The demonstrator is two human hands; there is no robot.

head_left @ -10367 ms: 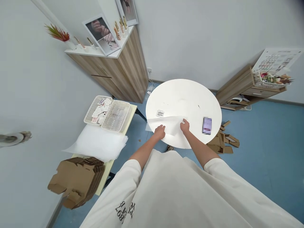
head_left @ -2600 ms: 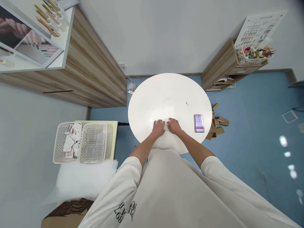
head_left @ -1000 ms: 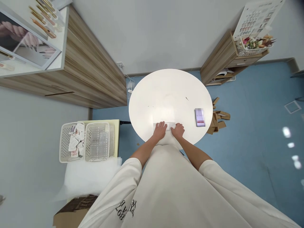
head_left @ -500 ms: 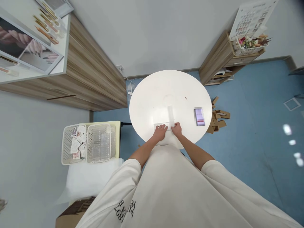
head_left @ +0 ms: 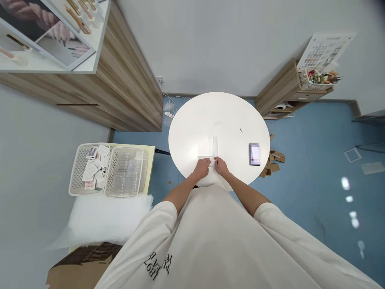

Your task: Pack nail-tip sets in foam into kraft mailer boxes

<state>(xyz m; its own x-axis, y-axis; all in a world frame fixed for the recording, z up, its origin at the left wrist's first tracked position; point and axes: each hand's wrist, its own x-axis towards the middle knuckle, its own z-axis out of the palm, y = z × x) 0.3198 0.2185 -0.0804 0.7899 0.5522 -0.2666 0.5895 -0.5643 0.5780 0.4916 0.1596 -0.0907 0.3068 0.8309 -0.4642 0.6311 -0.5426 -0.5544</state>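
Note:
Two thin translucent pieces lie on the round white table [head_left: 218,108] in front of me. My left hand [head_left: 202,167] rests with bent fingers on the near edge of a flat, clear rectangular piece [head_left: 203,157], apparently plastic. Just to its right, my right hand [head_left: 221,165] pinches at the near end of a narrow clear strip [head_left: 215,145], which points away from me. The fingertips of both hands are close together. Glare on the white surface blurs the outlines of both pieces. A phone-like device [head_left: 254,154] with a pixelated screen lies to the right.
Left of me, a basket [head_left: 72,172] holds printed packets and another basket [head_left: 142,172] holds clear plastic cases. White sheeting [head_left: 105,212] and a cardboard box [head_left: 78,269] are nearer. Cardboard pieces [head_left: 276,156] lie on the floor beyond the table's right edge.
The view has shifted slightly. My left fingers have drawn closer together on the clear piece. My right hand has moved a little left, to the near end of the strip.

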